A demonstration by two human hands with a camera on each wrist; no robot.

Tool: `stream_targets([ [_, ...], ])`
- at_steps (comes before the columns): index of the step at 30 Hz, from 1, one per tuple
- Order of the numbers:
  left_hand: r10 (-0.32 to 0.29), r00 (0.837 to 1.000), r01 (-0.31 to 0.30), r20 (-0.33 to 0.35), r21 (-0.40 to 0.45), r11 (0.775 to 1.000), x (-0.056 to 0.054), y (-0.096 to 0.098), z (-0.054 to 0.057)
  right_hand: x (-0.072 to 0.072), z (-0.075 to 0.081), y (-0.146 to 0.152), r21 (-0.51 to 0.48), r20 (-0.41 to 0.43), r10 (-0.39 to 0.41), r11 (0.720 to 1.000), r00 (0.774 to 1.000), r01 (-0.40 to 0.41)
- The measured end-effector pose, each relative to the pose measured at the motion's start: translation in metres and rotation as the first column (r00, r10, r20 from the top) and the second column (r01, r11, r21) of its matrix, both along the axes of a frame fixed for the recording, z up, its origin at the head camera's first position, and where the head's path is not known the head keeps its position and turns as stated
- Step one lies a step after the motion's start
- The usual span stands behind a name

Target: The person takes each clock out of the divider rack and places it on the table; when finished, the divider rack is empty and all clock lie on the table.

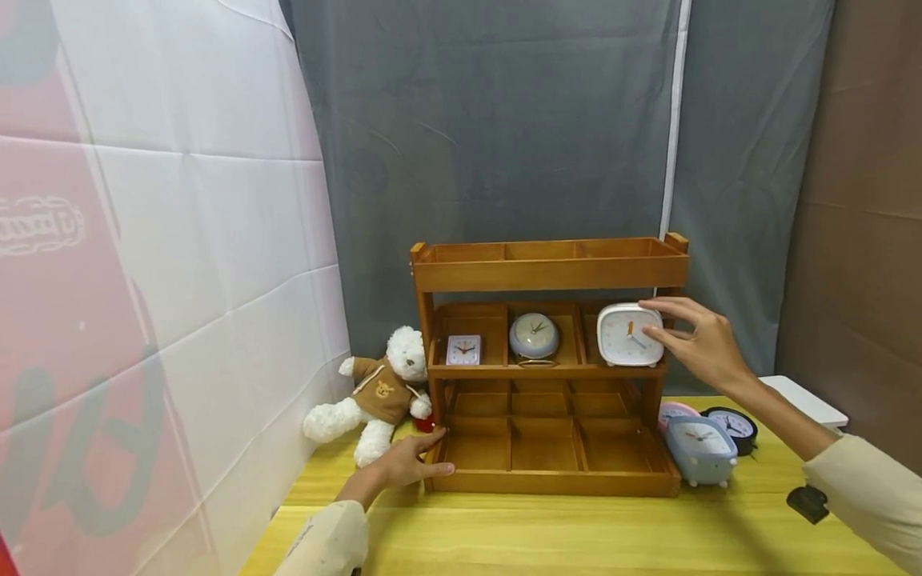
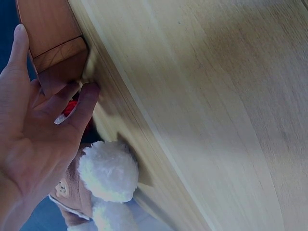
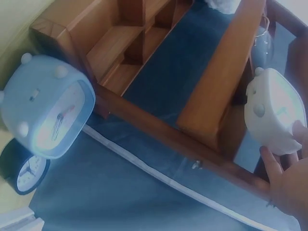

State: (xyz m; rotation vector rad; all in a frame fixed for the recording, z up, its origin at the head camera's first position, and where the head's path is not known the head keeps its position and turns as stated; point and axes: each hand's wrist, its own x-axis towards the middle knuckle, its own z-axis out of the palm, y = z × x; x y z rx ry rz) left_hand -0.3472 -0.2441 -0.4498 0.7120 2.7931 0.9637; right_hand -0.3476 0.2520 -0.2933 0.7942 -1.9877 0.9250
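Note:
My right hand (image 1: pixel 697 338) holds a white alarm clock (image 1: pixel 621 334) by its right side, thumb in front, fingers at the top edge. The clock is upright at the right compartment of the middle tier of a wooden shelf (image 1: pixel 551 278); in the right wrist view its back edge and round feet show. My left hand (image 1: pixel 405 464) holds the shelf's lower left corner, thumb at the front and fingers along the side. On the same tier stand a small square white clock (image 1: pixel 463 350) at left and a round grey-blue clock (image 1: pixel 534 336) in the middle.
A white plush bear (image 1: pixel 382 388) in a brown hoodie leans at the shelf's left. Right of it stand a blue clock (image 1: pixel 700 450), a black round clock (image 1: pixel 733 428) and a partly hidden pink clock (image 1: pixel 673 411). A white flat object (image 1: pixel 805 398) lies behind my right forearm.

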Motion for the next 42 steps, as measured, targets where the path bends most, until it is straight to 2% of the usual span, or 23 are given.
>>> stream_targets([
  [4, 0.003, 1.0, -0.003, 0.005, -0.007, 1.0, -0.001, 0.001, 0.001, 0.007, 0.001, 0.011, 0.001, 0.012, -0.007, 1.0, 1.0, 0.007],
  [15, 0.004, 1.0, -0.004, 0.007, -0.022, 1.0, -0.001, 0.001, 0.001, 0.033, -0.006, 0.051, 0.028, 0.084, -0.114, 0.993, 0.99, 0.112],
  [19, 0.007, 1.0, -0.007, 0.005, -0.021, 1.0, 0.0, 0.0, 0.002, 0.037, -0.011, 0.066, 0.023, 0.11, -0.172, 0.985, 0.979, 0.171],
  [24, 0.006, 1.0, -0.006, 0.003, -0.025, 1.0, -0.001, 0.0, 0.001, 0.041, -0.021, 0.086, 0.064, 0.11, -0.254, 0.967, 0.961, 0.248],
  [30, 0.002, 1.0, -0.002, 0.002, -0.028, 1.0, -0.001, 0.0, 0.001, 0.041, -0.032, 0.113, 0.118, 0.071, -0.265, 0.96, 0.962, 0.255],
  [38, 0.0, 1.0, 0.0, 0.003, -0.024, 1.0, -0.001, 0.0, 0.0, 0.04, -0.051, 0.15, 0.136, 0.083, -0.363, 0.927, 0.928, 0.35],
  [42, -0.006, 1.0, 0.006, 0.005, -0.013, 1.0, -0.002, -0.001, -0.001, 0.041, -0.063, 0.167, 0.159, 0.119, -0.414, 0.905, 0.902, 0.395],
])
